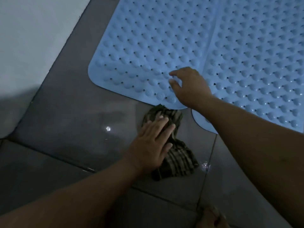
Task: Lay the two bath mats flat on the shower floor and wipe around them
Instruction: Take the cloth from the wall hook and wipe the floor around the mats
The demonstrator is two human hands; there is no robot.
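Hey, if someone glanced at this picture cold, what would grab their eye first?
First, the two blue bath mats, studded and dotted with holes, lying side by side across the upper right of the dark tiled floor. Next, the left hand pressing flat on a striped cloth just below the mats' near edge, while the right hand rests its fingers on the left mat's corner.

Dark grey glossy floor tiles (69, 99) with thin grout lines, pale wall base (24, 46) at upper left, small bright light reflection (108, 128) on a tile, bare toes (212, 218) at bottom edge
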